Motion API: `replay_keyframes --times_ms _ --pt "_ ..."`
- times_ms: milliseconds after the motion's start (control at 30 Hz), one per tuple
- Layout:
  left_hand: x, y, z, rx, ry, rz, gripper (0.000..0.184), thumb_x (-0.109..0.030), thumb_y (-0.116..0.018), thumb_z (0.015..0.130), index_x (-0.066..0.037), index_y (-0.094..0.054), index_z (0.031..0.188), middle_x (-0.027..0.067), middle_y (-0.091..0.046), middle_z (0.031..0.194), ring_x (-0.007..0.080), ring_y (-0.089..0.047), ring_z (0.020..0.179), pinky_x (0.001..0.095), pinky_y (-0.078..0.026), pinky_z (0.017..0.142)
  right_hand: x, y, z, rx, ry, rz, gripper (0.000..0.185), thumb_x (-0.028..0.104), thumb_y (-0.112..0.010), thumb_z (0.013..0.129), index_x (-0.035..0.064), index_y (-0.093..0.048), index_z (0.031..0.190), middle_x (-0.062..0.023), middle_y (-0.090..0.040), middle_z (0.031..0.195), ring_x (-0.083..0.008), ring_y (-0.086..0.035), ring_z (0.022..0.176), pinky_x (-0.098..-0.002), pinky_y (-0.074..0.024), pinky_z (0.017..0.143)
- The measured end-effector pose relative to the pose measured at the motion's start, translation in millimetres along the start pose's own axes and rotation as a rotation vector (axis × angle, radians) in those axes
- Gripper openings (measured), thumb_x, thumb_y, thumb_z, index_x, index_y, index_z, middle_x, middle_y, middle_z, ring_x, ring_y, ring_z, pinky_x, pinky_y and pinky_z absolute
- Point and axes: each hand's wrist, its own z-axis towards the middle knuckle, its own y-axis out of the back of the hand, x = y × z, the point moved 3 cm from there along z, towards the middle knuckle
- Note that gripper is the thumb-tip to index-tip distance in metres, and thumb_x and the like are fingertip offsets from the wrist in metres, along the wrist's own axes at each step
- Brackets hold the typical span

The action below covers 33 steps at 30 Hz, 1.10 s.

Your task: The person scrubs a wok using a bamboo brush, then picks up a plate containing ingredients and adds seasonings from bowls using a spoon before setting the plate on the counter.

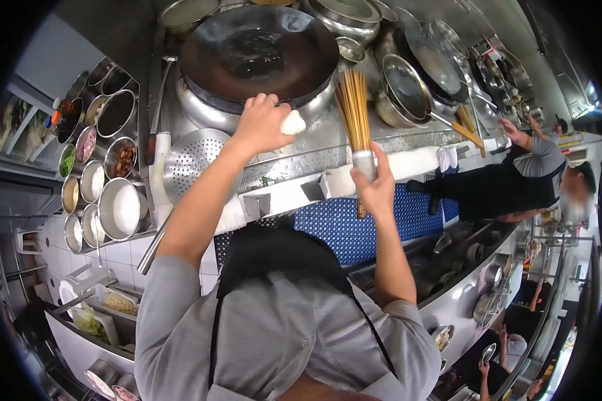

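My left hand is at the near rim of a large dark wok, its fingers wrapped round a white cloth that sticks out on the right. A little dark liquid shines in the wok's bottom. In my right hand is the handle of a bamboo brush, held upright with its bristles pointing away from me, right of the wok. Below my left forearm lies a round perforated ladle.
Metal pots of ingredients stand at the left. A pan with a wooden handle sits on a pot at the right. Another person in a dark apron stands farther right. Several metal bowls are at the back.
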Motion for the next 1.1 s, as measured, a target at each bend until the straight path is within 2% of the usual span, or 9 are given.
replay_keyframes --times_ms 33,100,267,367,567,833,900,967,1100 --pt "-2 -5 4 0.014 0.010 0.039 0.048 -0.038 -0.078 0.065 -0.006 -0.070 0.099 0.0142 -0.061 0.106 0.0309 -0.053 0.108 0.0426 -0.038 0.094 22 -1 18 -0.021 0.214 -0.039 0.068 0.013 -0.072 0.080 0.0098 -0.049 0.144 -0.0211 -0.068 0.120 -0.0308 -0.068 0.107 -0.0368 -0.0509 0.093" --pt "-6 -11 7 0.011 0.031 0.074 0.046 -0.036 -0.079 0.065 -0.006 -0.070 0.099 0.0136 -0.061 0.103 0.0305 -0.053 0.106 0.0423 -0.038 0.092 71 -12 60 0.133 0.319 -0.141 0.066 0.020 -0.073 0.081 0.0159 -0.051 0.144 -0.0216 -0.069 0.118 -0.0354 -0.069 0.105 -0.0393 -0.0517 0.092" --pt "-3 -10 1 -0.091 0.009 0.036 0.046 -0.032 -0.081 0.063 -0.006 -0.069 0.098 0.0128 -0.060 0.099 0.0301 -0.054 0.102 0.0426 -0.039 0.087 135 -83 171 0.682 0.342 -0.767 0.060 0.026 -0.072 0.078 0.0209 -0.060 0.137 -0.0202 -0.070 0.114 -0.0389 -0.067 0.105 -0.0452 -0.0526 0.094" --pt "0 -6 -1 -0.119 -0.021 -0.026 0.044 -0.033 -0.082 0.061 -0.005 -0.068 0.093 0.0124 -0.059 0.097 0.0302 -0.053 0.099 0.0426 -0.039 0.086 114 -144 209 0.659 0.444 -0.853 0.047 0.023 -0.070 0.080 0.0182 -0.067 0.127 -0.0198 -0.070 0.113 -0.0364 -0.067 0.106 -0.0438 -0.0530 0.095" --pt "10 -6 3 -0.131 -0.021 -0.097 0.047 -0.028 -0.082 0.055 -0.006 -0.068 0.094 0.0113 -0.056 0.096 0.0301 -0.051 0.099 0.0420 -0.038 0.087 115 -252 302 0.357 0.226 -0.671 0.035 0.023 -0.067 0.084 0.0134 -0.070 0.117 -0.0188 -0.070 0.117 -0.0350 -0.066 0.111 -0.0435 -0.0528 0.097" --pt "9 -3 0 -0.053 -0.030 -0.164 0.051 -0.031 -0.081 0.056 -0.002 -0.069 0.097 0.0117 -0.057 0.098 0.0293 -0.051 0.103 0.0413 -0.038 0.091 113 -217 229 0.615 0.390 -0.705 0.046 0.013 -0.067 0.074 0.0155 -0.069 0.120 -0.0218 -0.070 0.112 -0.0400 -0.067 0.107 -0.0466 -0.0511 0.100" --pt "10 -6 -1 -0.097 -0.053 -0.157 0.049 -0.028 -0.082 0.054 -0.005 -0.067 0.095 0.0103 -0.054 0.095 0.0292 -0.050 0.099 0.0415 -0.038 0.088 94 -258 278 0.374 0.520 -0.638 0.041 0.015 -0.069 0.077 0.0150 -0.069 0.118 -0.0207 -0.071 0.111 -0.0386 -0.067 0.107 -0.0470 -0.0522 0.098" --pt "11 -7 0 -0.023 -0.023 -0.198 0.048 -0.027 -0.082 0.056 -0.004 -0.066 0.096 0.0131 -0.055 0.106 0.0320 -0.050 0.107 0.0433 -0.038 0.093 140 -257 292 0.418 0.171 -0.499 0.036 0.016 -0.066 0.081 0.0136 -0.071 0.116 -0.0214 -0.071 0.110 -0.0389 -0.067 0.108 -0.0458 -0.0528 0.097" --pt "4 16 -22 -0.284 -0.064 -0.381 0.046 -0.025 -0.083 0.062 -0.003 -0.065 0.098 0.0211 -0.048 0.136 0.0409 -0.045 0.125 0.0493 -0.036 0.106 125 -256 261 0.525 0.261 -0.486 0.041 0.019 -0.067 0.078 0.0153 -0.071 0.119 -0.0225 -0.070 0.113 -0.0402 -0.066 0.109 -0.0463 -0.0516 0.098"
